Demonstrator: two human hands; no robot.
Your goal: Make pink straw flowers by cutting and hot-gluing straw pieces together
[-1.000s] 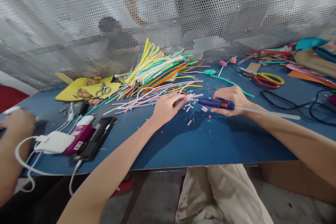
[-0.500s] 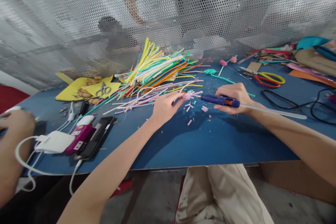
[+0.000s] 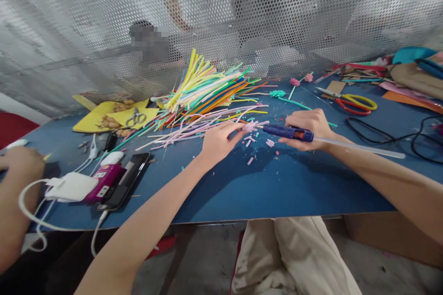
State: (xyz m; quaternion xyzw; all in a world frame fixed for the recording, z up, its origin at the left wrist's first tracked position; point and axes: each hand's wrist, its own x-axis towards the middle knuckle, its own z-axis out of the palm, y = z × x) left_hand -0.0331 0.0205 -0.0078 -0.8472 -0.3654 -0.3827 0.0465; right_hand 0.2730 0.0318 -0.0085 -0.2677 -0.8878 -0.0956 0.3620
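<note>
Blue glue gun (image 3: pixel 290 132) in our right hand (image 3: pixel 308 128), fingers wrapped tight round its body, nozzle pointing to 9 o'clock and a clear glue stick (image 3: pixel 360 147) trailing out behind toward 3 o'clock along our forearm. Our left hand (image 3: pixel 217 140) lies just at 9 o'clock of the nozzle, thumb and fingertips pinched on a small pink flower (image 3: pixel 249 126) of pipe-cleaner pieces; the nozzle tip stands just beside that flower, but we cannot tell whether they touch. Both hands work above a blue table (image 3: pixel 270 184), near its centre. Short pink and teal offcuts (image 3: pixel 249 161) lie scattered at 6 o'clock of the flower. At 11 o'clock of our left hand spreads a heap of coloured pipe cleaners (image 3: pixel 207 87), with pale pink ones running down toward our fingers. At 2 o'clock of the gun lie yellow-and-red scissors (image 3: pixel 353 102), and a black cable (image 3: pixel 380 136) loops at 3 o'clock. Toward 9 o'clock, near the table edge, we see a white charger (image 3: pixel 71 187), a purple device (image 3: pixel 104 179) and a black phone (image 3: pixel 129 179) side by side. Another person's hand (image 3: pixel 20 163) rests at the far 9 o'clock edge. Yellow sheets (image 3: pixel 93 120) with small scissors (image 3: pixel 135 117) lie at 10 o'clock.
</note>
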